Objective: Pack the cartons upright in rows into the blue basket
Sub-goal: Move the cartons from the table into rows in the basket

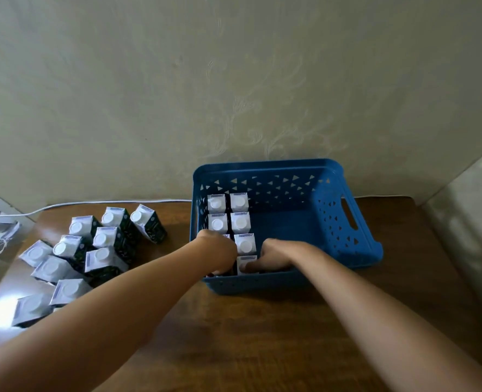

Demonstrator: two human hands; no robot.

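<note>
At the far left, a white cable (pixel 98 203) runs along the back edge of a brown wooden desk (pixel 248 335). Next to it on the desk stands a loose cluster of unpacked cartons (pixel 92 250), dark-sided with white tops and round caps, about a dozen, some upright and some leaning.

Moving right, the left hand (pixel 220 247) reaches over the near left rim of the blue basket (pixel 347 222). Its fingers curl downward into the near left corner, seemingly around a carton that the hand itself hides, so what this grip holds cannot be told for certain.

Inside the basket, packed cartons (pixel 228 213) stand upright in two rows along the left wall, touching one another. The right hand (pixel 276 254) lies just beside the left one, its fingers wrapped around the nearest carton (pixel 246 264) of the second row, thumb on its top.

The rest of the basket, to the right, shows bare blue floor.

The step in hand looks like seating the nearest cartons to finish these two rows. The next move likely calls for letting go, reaching left for another carton, and starting a third row against the second.
</note>
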